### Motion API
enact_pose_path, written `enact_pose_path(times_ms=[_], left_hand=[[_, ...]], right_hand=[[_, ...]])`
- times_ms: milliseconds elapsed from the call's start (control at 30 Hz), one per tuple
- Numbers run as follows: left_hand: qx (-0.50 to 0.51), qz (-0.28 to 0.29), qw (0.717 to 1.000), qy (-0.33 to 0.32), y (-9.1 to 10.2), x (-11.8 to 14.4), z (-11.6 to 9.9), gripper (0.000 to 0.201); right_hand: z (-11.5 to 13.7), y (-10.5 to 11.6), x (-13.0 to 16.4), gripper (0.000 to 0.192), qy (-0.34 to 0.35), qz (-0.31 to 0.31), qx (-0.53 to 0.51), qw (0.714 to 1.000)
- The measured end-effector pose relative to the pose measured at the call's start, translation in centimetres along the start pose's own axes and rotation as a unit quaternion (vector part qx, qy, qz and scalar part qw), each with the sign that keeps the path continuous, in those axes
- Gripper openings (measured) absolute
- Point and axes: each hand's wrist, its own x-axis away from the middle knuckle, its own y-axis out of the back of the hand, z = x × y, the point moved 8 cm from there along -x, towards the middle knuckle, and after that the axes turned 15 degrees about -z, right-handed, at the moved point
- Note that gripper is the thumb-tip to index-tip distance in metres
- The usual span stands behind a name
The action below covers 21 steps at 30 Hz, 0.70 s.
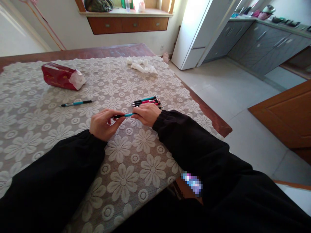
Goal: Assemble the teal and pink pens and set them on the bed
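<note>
Between my two hands is a blue and black mechanical pencil (128, 115), held level just above the lace tablecloth (123, 181). My left hand (104, 123) pinches its black end between thumb and fingers. The blue end sits in the closed fingers of my right hand (147, 114), which cover part of it. Right behind that hand lie several pencils (145, 100) side by side, blue, pink and black, some partly hidden by my knuckles. Another blue and black pencil (77, 103) lies alone to the left, beyond my left hand.
A red tissue pack (59, 76) rests at the back left of the table. Crumpled white plastic (143, 66) lies near the far edge. The table's wooden right edge (220, 126) shows past the cloth. A wooden door (286, 116) and a white fridge (191, 32) stand beyond.
</note>
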Motion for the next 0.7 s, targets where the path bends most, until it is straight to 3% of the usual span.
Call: enact_pose_path(times_ms=[167, 300, 400, 533, 700], left_hand=[[-0.032, 0.004, 0.997, 0.07, 0.2, 0.0, 1.2, 0.032], [-0.071, 0.06, 0.987, 0.132, -0.3, 0.2, 2.6, 0.052], [-0.076, 0.074, 0.986, 0.13, -0.5, 0.2, 2.6, 0.049], [-0.086, 0.041, 0.989, 0.113, -0.3, 0.0, 2.6, 0.036], [-0.08, 0.029, 0.988, 0.132, 0.1, 0.1, 2.7, 0.042]], right_hand=[[-0.2, 0.6, -0.1, 0.036, 0.033, -0.044, -0.012, 0.998], [-0.8, 1.2, -0.2, 0.041, 0.041, -0.08, -0.009, 0.996], [-1.0, 1.3, -0.2, 0.042, 0.038, -0.085, -0.008, 0.996], [-1.1, 1.3, -0.2, 0.04, 0.035, -0.072, -0.02, 0.997], [-2.0, 2.0, -0.2, 0.041, 0.016, -0.083, -0.04, 0.996]])
